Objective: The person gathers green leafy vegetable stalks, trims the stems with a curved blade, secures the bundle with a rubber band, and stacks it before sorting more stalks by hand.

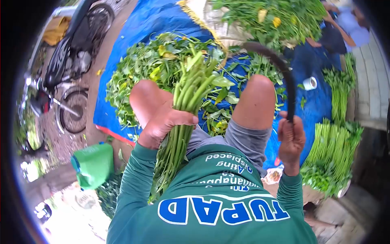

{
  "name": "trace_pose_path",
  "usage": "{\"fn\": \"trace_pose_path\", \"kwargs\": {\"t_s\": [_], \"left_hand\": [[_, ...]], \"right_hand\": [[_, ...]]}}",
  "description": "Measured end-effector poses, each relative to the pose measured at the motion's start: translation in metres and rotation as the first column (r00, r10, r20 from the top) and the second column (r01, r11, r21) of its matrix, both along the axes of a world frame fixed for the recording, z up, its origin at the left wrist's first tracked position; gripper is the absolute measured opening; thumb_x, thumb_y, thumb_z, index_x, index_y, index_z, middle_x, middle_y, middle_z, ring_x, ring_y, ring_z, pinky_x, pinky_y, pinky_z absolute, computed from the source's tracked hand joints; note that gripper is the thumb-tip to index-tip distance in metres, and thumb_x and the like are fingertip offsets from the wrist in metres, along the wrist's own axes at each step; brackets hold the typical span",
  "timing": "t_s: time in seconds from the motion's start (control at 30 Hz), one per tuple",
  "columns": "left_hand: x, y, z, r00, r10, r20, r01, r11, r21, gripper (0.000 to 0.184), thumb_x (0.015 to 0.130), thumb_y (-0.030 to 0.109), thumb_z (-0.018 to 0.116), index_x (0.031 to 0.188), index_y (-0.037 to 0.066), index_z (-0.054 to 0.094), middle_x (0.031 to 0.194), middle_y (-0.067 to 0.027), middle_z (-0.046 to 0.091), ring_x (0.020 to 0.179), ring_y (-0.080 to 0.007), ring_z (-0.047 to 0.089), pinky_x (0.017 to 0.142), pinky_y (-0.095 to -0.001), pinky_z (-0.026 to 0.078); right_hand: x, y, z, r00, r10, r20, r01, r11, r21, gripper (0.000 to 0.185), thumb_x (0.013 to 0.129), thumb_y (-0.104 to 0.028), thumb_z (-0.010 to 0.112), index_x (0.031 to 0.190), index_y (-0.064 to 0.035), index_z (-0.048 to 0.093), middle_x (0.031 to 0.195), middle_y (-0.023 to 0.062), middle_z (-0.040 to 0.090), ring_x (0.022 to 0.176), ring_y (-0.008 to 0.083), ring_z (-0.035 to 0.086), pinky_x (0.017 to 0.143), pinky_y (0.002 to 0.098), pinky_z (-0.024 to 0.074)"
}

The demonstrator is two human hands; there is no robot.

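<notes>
My left hand (164, 122) is closed around a thick bundle of leafy green stalks (191, 91), which look like water spinach. Their cut ends point up and away from me, and the leafy ends hang down against my left side. Out to the right, my right hand (291, 140) grips a sickle (289, 83) by its handle, which the fingers mostly hide. The sickle's dark curved blade arcs up and to the left, apart from the bundle. Beyond and between my knees lies a heap of loose leaves and trimmings (142, 67).
A blue tarp (134, 24) covers the ground. More greens (280, 20) are piled at the top on a pale sack. Bundled stalks (329, 144) and a white cup (310, 83) lie at right. Another person (349, 28) is at upper right. A motorcycle (67, 61) and green bag (95, 162) stand at left.
</notes>
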State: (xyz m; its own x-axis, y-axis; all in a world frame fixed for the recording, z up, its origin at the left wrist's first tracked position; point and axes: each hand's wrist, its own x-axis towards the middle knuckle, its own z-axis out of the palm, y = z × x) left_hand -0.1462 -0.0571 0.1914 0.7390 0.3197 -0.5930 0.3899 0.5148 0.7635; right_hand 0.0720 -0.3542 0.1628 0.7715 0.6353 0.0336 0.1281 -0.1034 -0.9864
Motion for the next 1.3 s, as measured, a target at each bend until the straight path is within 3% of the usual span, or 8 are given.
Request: {"fn": "trace_pose_path", "kwargs": {"t_s": [0.07, 0.17, 0.7, 0.83, 0.93, 1.1, 1.17, 1.3], "left_hand": [[-0.006, 0.006, 0.005, 1.000, 0.009, 0.024, -0.009, 1.000, -0.011, 0.041, 0.080, 0.012, 0.081, 0.117, 0.001, 0.066, 0.091, -0.0039, 0.067, 0.081, -0.0149, 0.064, 0.073, -0.0307, 0.051], [-0.012, 0.008, 0.013, 0.994, 0.061, 0.094, -0.063, 0.998, 0.014, 0.047, 0.077, 0.008, 0.082, 0.122, 0.003, 0.066, 0.097, -0.0045, 0.067, 0.084, -0.0159, 0.065, 0.080, -0.0314, 0.053], [-0.037, 0.023, 0.011, 0.993, 0.032, 0.111, -0.041, 0.996, 0.081, 0.044, 0.071, 0.009, 0.086, 0.112, 0.003, 0.071, 0.095, -0.0030, 0.072, 0.088, -0.0165, 0.068, 0.080, -0.0312, 0.054], [-0.052, 0.028, 0.029, 0.965, 0.108, 0.237, -0.104, 0.994, -0.033, 0.066, 0.072, 0.008, 0.087, 0.133, 0.000, 0.065, 0.100, -0.0063, 0.073, 0.089, -0.0172, 0.069, 0.081, -0.0332, 0.056], [-0.074, 0.039, 0.016, 0.916, 0.317, 0.246, -0.300, 0.948, -0.103, 0.057, 0.071, 0.003, 0.085, 0.125, -0.001, 0.067, 0.094, -0.0100, 0.075, 0.081, -0.0205, 0.072, 0.078, -0.0358, 0.058], [-0.076, 0.042, 0.004, 0.992, 0.038, 0.124, -0.048, 0.996, 0.078, 0.047, 0.085, 0.023, 0.080, 0.121, -0.004, 0.069, 0.102, -0.0113, 0.074, 0.099, -0.0220, 0.069, 0.084, -0.0350, 0.055], [-0.072, 0.031, -0.008, 0.988, 0.144, -0.055, -0.151, 0.978, -0.147, 0.047, 0.081, 0.020, 0.080, 0.120, -0.004, 0.068, 0.100, -0.0122, 0.073, 0.089, -0.0239, 0.070, 0.078, -0.0359, 0.056], [-0.010, -0.013, 0.005, 0.997, 0.071, 0.041, -0.069, 0.997, -0.028, 0.050, 0.068, 0.018, 0.080, 0.112, -0.003, 0.066, 0.091, -0.0114, 0.068, 0.084, -0.0256, 0.069, 0.078, -0.0353, 0.057]], "right_hand": [[-0.001, 0.037, 0.009, 0.907, 0.230, 0.352, -0.224, 0.973, -0.058, 0.021, 0.106, -0.006, 0.064, 0.125, 0.0017, 0.069, 0.104, 0.0128, 0.074, 0.079, 0.0222, 0.067, 0.069, 0.0350, 0.0529], [-0.003, 0.084, 0.020, 0.736, 0.445, 0.510, -0.452, 0.884, -0.120, 0.022, 0.101, -0.003, 0.066, 0.122, 0.0035, 0.069, 0.104, 0.0185, 0.073, 0.079, 0.0337, 0.068, 0.070, 0.0388, 0.0551], [-0.002, 0.177, -0.010, 0.501, 0.701, 0.508, -0.569, 0.709, -0.418, 0.023, 0.102, -0.010, 0.064, 0.124, -0.0032, 0.066, 0.101, 0.0194, 0.072, 0.086, 0.0414, 0.071, 0.069, 0.0508, 0.0558], [-0.004, 0.188, -0.034, 0.451, 0.793, 0.409, -0.486, 0.603, -0.633, 0.025, 0.101, -0.010, 0.064, 0.125, -0.0055, 0.067, 0.098, 0.0172, 0.072, 0.085, 0.0411, 0.070, 0.071, 0.0539, 0.0539], [0.012, 0.174, -0.024, 0.514, 0.648, 0.562, -0.398, 0.761, -0.513, 0.026, 0.101, -0.009, 0.063, 0.126, -0.0034, 0.069, 0.104, 0.0191, 0.074, 0.090, 0.0405, 0.071, 0.078, 0.0512, 0.0558], [0.057, 0.101, -0.062, 0.746, 0.107, 0.658, 0.056, 0.973, -0.222, 0.040, 0.105, -0.011, 0.058, 0.143, -0.0010, 0.063, 0.109, 0.0231, 0.071, 0.093, 0.0428, 0.065, 0.087, 0.0516, 0.0532], [0.062, 0.038, -0.095, 0.811, -0.028, 0.585, 0.325, 0.852, -0.410, 0.047, 0.107, -0.015, 0.056, 0.152, -0.0014, 0.055, 0.109, 0.0239, 0.066, 0.095, 0.0443, 0.061, 0.089, 0.0513, 0.0519], [0.014, -0.104, -0.226, 0.884, -0.277, 0.377, 0.467, 0.506, -0.725, 0.078, 0.097, -0.004, 0.050, 0.167, 0.0029, 0.017, 0.123, 0.0365, 0.054, 0.109, 0.0551, 0.059, 0.096, 0.0587, 0.0505]]}}
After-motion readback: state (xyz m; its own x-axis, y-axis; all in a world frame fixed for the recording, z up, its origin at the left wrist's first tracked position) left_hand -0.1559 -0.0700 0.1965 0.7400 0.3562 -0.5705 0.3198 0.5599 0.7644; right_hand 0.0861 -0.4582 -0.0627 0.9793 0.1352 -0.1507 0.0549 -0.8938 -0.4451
